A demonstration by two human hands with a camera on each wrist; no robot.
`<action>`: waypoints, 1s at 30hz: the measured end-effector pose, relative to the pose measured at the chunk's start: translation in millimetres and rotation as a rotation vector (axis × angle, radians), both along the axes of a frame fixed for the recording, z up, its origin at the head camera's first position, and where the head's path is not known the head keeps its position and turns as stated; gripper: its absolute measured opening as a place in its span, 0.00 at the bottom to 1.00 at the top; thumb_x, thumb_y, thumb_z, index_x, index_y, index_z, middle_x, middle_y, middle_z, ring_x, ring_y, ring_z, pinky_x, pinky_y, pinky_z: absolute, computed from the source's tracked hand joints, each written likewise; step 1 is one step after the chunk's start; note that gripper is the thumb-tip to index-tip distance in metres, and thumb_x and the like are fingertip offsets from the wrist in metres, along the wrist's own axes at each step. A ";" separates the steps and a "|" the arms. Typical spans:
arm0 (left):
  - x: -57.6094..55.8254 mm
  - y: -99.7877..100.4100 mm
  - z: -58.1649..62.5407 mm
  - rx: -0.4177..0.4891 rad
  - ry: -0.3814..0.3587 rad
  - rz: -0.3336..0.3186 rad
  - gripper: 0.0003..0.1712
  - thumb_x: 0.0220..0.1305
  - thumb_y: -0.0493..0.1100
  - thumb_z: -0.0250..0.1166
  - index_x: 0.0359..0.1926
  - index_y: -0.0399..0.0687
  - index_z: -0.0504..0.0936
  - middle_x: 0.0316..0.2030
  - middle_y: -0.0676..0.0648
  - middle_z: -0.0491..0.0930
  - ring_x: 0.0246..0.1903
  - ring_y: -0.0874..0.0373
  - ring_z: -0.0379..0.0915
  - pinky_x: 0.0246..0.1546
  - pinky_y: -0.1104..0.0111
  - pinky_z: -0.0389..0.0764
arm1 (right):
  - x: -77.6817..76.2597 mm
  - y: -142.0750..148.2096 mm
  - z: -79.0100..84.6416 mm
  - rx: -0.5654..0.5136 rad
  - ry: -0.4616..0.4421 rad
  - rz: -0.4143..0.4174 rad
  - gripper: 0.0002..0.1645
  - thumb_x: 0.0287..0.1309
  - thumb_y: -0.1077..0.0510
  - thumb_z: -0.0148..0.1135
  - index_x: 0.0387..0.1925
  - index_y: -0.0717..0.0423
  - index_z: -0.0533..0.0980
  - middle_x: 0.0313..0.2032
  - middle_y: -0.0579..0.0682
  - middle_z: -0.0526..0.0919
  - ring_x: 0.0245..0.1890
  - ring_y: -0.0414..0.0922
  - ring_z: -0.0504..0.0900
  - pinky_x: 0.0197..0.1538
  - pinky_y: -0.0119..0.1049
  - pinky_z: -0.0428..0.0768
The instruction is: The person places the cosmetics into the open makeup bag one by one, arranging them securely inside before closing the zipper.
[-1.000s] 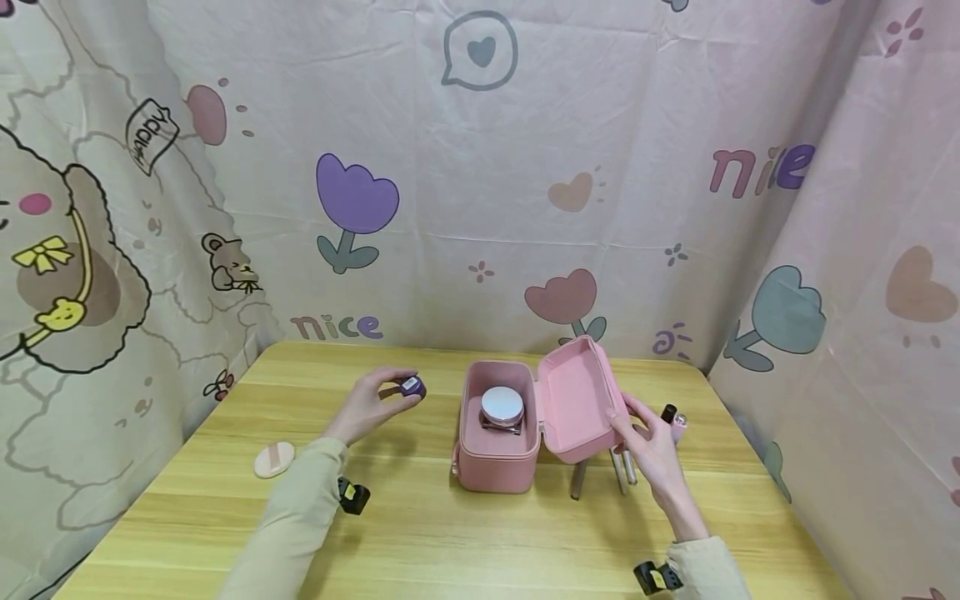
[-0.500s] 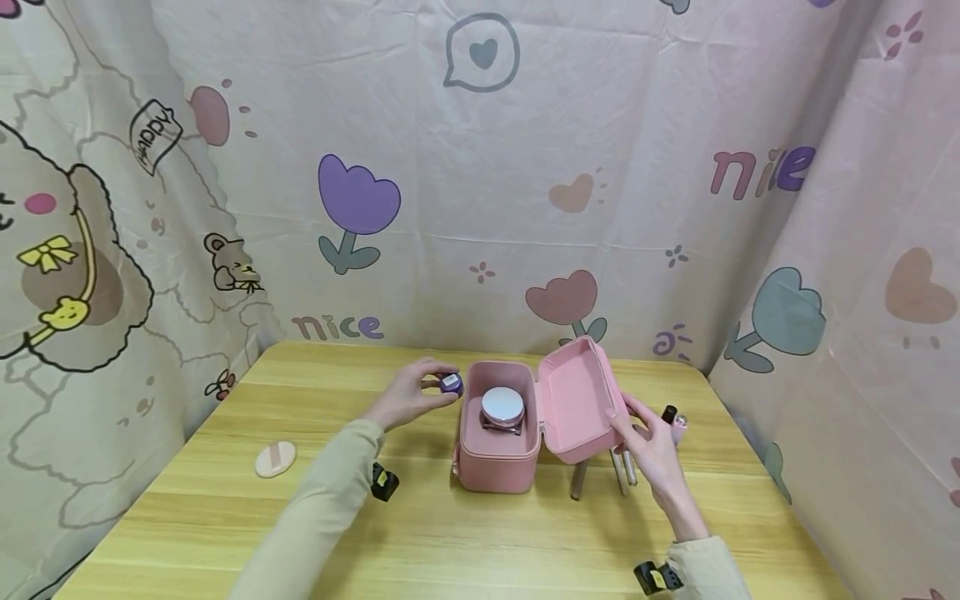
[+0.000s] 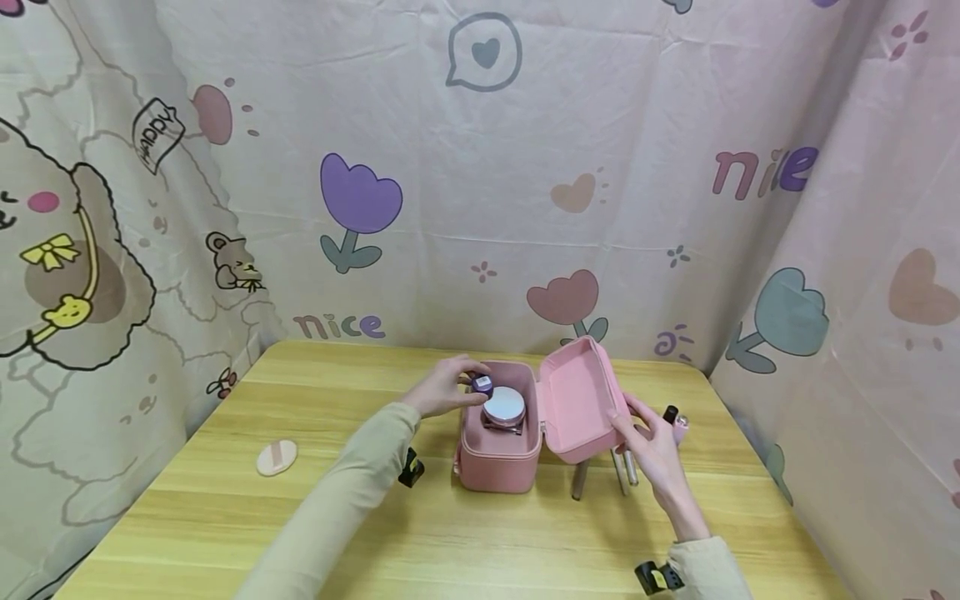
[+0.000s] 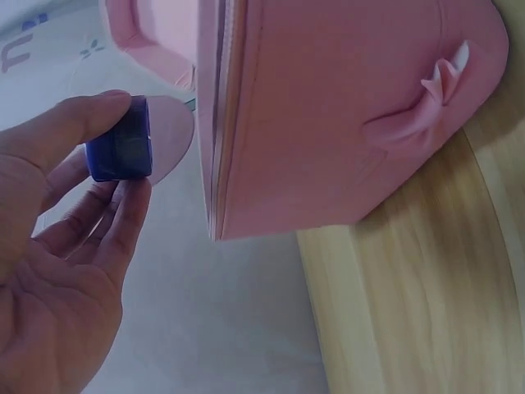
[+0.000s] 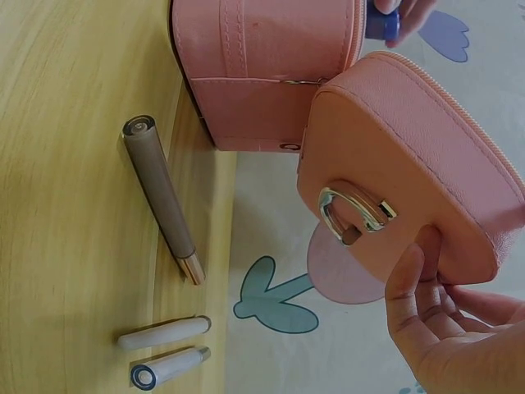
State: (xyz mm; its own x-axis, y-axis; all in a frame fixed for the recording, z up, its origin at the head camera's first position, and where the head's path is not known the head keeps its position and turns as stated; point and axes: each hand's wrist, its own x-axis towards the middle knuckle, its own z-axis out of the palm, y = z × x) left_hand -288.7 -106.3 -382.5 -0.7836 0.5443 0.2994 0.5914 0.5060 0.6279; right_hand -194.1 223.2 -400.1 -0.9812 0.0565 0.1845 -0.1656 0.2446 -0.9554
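Observation:
My left hand (image 3: 444, 388) pinches a small dark blue-purple jar (image 3: 482, 384) between thumb and fingers, over the opening of a pink cosmetic case (image 3: 497, 473). In the left wrist view the jar (image 4: 120, 152) stands out just past the zipped rim. Inside the case lies a round compact with a white top (image 3: 504, 404), on top of something partly hidden. With its thumb inside the edge, my right hand (image 3: 654, 446) holds the case's hinged lid (image 3: 577, 400) swung out to the right. The right wrist view shows the lid's metal-fitted handle (image 5: 353, 215).
A powder puff (image 3: 277, 457) lies on the left of the wooden table (image 3: 480, 550). Below the lid are a brown tube (image 5: 160, 193) and two pale tubes (image 5: 164, 332). Behind my right hand are a black-capped item (image 3: 671, 413) and a pink one (image 3: 680, 429). Printed cloth hangs around the table.
My left hand has carried the jar rightward from beside the case to over its opening. My right hand keeps the lid in the same position.

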 end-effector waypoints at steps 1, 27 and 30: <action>-0.7 2.4 0.9 -0.013 -0.011 -0.005 0.26 0.56 0.35 0.73 0.56 0.31 0.80 0.50 0.36 0.82 0.48 0.47 0.82 0.53 0.62 0.84 | 0.0 0.0 0.1 -0.001 0.000 0.001 0.33 0.72 0.57 0.57 0.72 0.66 0.63 0.51 0.46 0.74 0.30 0.32 0.81 0.34 0.31 0.83; -11.1 56.1 8.6 -0.359 -0.060 -0.068 0.16 0.48 0.36 0.78 0.41 0.42 0.89 0.38 0.46 0.89 0.41 0.55 0.82 0.46 0.72 0.80 | 0.0 1.2 -0.2 -0.005 -0.012 0.005 0.33 0.72 0.57 0.57 0.72 0.66 0.63 0.54 0.50 0.74 0.30 0.32 0.81 0.34 0.32 0.83; -10.4 60.6 6.4 -0.370 -0.077 -0.064 0.16 0.47 0.35 0.78 0.41 0.41 0.88 0.37 0.45 0.88 0.39 0.56 0.80 0.43 0.74 0.78 | 0.1 0.9 0.0 -0.006 -0.011 0.004 0.33 0.72 0.57 0.57 0.72 0.66 0.63 0.55 0.54 0.74 0.30 0.32 0.81 0.34 0.31 0.83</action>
